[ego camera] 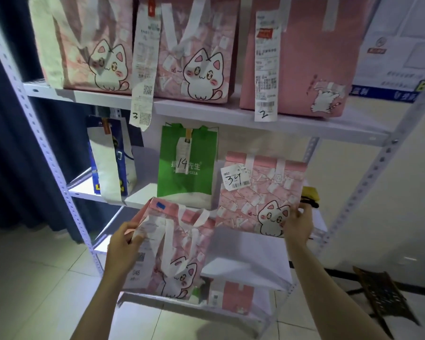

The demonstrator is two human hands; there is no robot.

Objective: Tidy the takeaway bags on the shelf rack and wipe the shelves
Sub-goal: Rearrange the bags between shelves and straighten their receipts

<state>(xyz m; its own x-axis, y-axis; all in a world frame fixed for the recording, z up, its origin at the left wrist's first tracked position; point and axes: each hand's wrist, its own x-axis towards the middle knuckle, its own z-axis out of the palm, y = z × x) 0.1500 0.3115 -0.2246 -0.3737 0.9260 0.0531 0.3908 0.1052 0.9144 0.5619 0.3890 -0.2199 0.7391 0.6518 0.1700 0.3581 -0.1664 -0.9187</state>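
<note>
At the front edge of the middle shelf (142, 200) of the white metal shelf rack (47, 153), the tidying looks to be in full swing, not finished. The left hand (125, 244) grips a small pink cat bag (179, 249) by its left side, fingers curled over the receipt hanging there; the bag tilts and hangs in front of the shelf edge, apparently not standing on any shelf. The right hand (298, 225) pinches the lower right corner of the pink cat bag marked 34 (260, 192), which leans askew at the shelf's right end.

Behind them, a green pizza bag marked 14 (188, 168) stands upright mid-shelf and a blue and white bag (111, 160) stands near the left edge. On the upper shelf (206, 111), three large pink bags stand in a row, with long receipts marked 3 (144, 69) and 2 (266, 67) hanging over the front edge; that row appears orderly already. More bags show lower down, partly hidden.

No cloth is clearly in view, though something yellow (310, 192) shows behind bag 34, too hidden to name. Wiping, I judge, is still to come.
</note>
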